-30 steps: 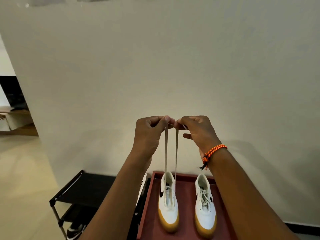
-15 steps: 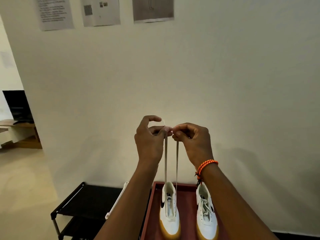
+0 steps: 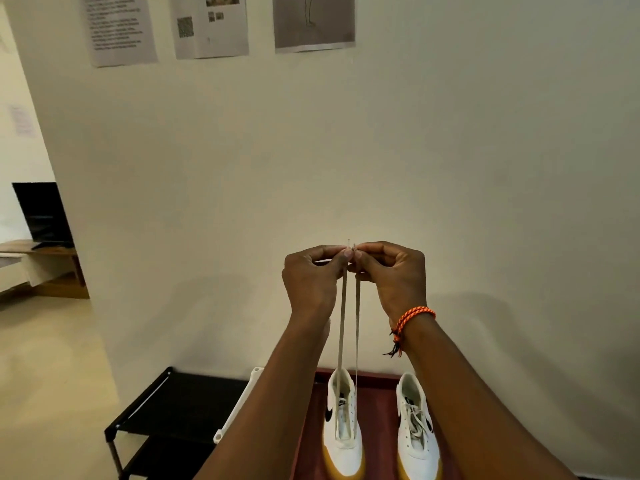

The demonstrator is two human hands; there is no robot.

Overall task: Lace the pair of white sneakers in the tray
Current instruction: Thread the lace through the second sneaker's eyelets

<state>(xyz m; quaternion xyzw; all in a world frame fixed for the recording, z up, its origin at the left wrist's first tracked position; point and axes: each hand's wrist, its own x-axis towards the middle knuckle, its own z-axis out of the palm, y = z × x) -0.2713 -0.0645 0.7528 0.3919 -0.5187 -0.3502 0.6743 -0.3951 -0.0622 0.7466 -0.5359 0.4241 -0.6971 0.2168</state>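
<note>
Two white sneakers with tan soles stand side by side in a dark red tray at the bottom of the head view. The left sneaker has a beige lace running up from its lowest eyelets in two taut strands. My left hand pinches one lace tip and my right hand pinches the other, both raised high with the tips held together. The right sneaker is laced with white laces. An orange braided band circles my right wrist.
A black shoe rack stands left of the tray, with a white rail between them. A plain wall rises right behind the tray, with papers pinned high up. A dark screen on a desk is at far left.
The camera has tilted up, so the sneakers sit lower in view and the wall papers show. My hands have brought the two lace tips together, and my left index finger has curled down.
</note>
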